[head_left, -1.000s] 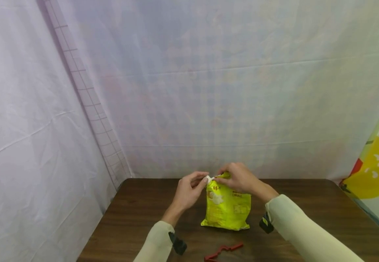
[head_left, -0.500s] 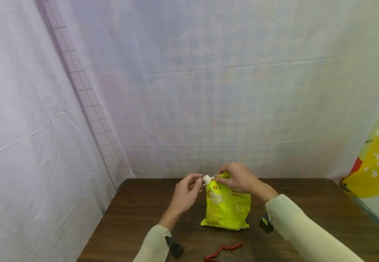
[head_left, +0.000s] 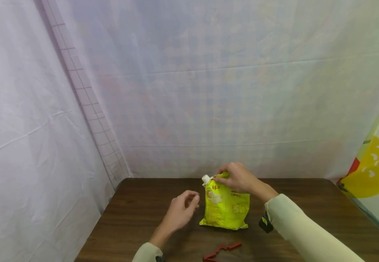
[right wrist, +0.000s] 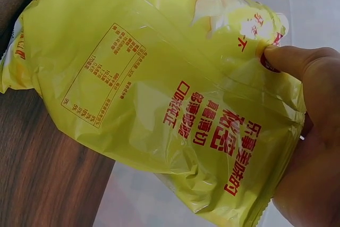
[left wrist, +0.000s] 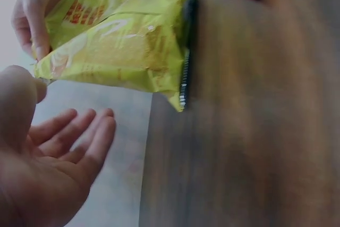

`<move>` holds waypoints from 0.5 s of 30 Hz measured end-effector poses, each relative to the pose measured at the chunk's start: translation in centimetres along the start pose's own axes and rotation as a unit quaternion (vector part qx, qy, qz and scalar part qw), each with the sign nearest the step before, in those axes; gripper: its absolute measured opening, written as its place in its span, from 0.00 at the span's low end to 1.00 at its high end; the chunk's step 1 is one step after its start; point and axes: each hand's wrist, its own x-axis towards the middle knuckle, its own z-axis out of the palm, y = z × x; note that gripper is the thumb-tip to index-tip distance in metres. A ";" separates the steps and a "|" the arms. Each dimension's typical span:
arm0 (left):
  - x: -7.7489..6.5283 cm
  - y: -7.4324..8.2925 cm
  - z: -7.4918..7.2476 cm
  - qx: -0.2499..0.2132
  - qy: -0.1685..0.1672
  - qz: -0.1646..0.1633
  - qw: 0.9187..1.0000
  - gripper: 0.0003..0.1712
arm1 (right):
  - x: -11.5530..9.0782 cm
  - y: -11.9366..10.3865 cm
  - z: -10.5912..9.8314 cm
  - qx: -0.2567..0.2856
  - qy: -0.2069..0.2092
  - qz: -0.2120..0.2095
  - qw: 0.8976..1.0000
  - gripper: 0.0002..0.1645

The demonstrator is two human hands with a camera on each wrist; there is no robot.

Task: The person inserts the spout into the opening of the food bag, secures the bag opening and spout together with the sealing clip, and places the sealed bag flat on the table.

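Observation:
A yellow snack bag with red print stands upright on the brown table. At its upper left corner sticks up a white cap-like piece. My right hand pinches the bag's top edge; in the right wrist view the thumb presses on the printed front. Left of the bag and lower down, my left hand is apart from it with relaxed fingers. The left wrist view shows this hand with fingers spread and nothing held.
A thin red, bent plastic piece lies on the table in front of the bag. White sheeting hangs behind the table, and more hangs at the left. A yellow shape shows at the far right.
My left hand has let go of the white cap-like piece and moved down and left, away from the bag. The right hand keeps its pinch on the bag's top.

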 end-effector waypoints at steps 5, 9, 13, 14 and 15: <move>-1.9 -0.3 -0.1 0.012 -0.031 -0.012 0.999 0.19 | 0.0 0.0 0.0 0.004 -0.003 0.000 1.000 0.09; -3.2 -0.6 -0.3 0.018 -0.072 -0.037 0.997 0.19 | 0.0 0.0 -0.1 0.005 -0.003 0.000 1.000 0.08; -4.4 -0.8 -0.5 0.017 -0.134 -0.044 0.990 0.16 | -0.1 0.1 -0.1 0.009 -0.008 0.004 1.000 0.08; -4.6 -0.9 -0.5 0.016 -0.149 -0.041 0.988 0.16 | -0.1 0.1 -0.1 0.010 -0.009 0.005 1.000 0.08; -4.9 -0.9 -0.5 0.013 -0.165 -0.038 0.986 0.16 | -0.1 0.1 -0.1 0.011 -0.010 0.006 1.000 0.08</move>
